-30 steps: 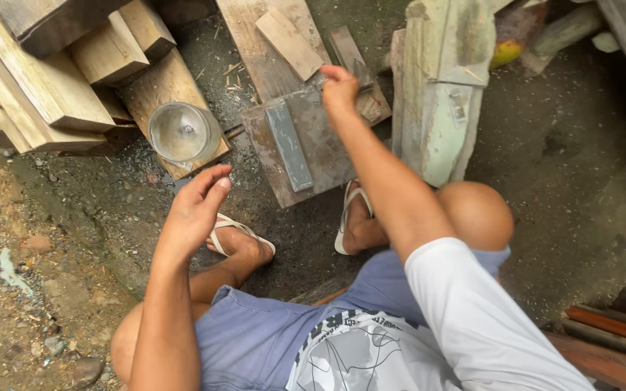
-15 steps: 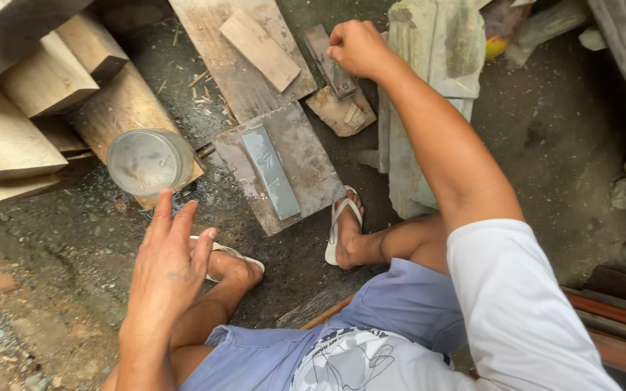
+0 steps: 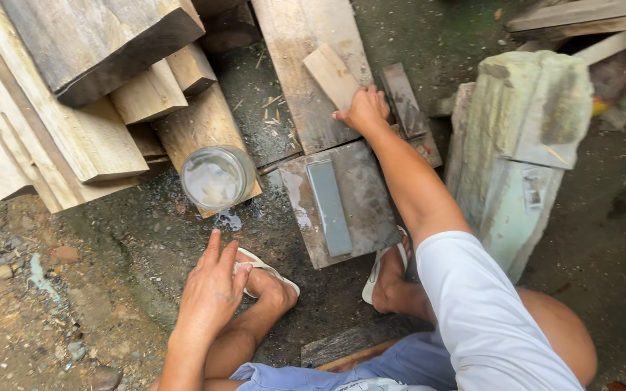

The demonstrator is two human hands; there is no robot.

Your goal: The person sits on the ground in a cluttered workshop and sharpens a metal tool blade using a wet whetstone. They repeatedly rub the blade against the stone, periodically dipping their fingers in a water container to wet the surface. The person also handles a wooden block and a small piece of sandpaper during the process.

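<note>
My right hand (image 3: 362, 110) reaches forward onto a wide plank (image 3: 295, 80), its curled fingers at the near end of a small pale wooden block (image 3: 331, 72), beside a dark narrow bar (image 3: 403, 98). Whether it grips anything is hidden. A grey sharpening stone (image 3: 329, 206) lies on a wet dark board (image 3: 367, 210) just below that hand. My left hand (image 3: 211, 289) hovers flat with fingers apart over my left foot in a white sandal (image 3: 269, 279). It holds nothing. A glass jar of water (image 3: 216, 177) stands on a timber end above it.
Stacked timber beams (image 3: 74, 108) fill the upper left. A pale green carved stone block (image 3: 527, 145) stands at right, next to my right foot (image 3: 389, 279). The ground is damp dark earth, with gravel (image 3: 9, 268) at left. More planks (image 3: 581, 22) lie top right.
The view has shifted and drawn closer. My right hand pulled back from the dark bar to the near end of the small block. My left hand stayed open above my foot.
</note>
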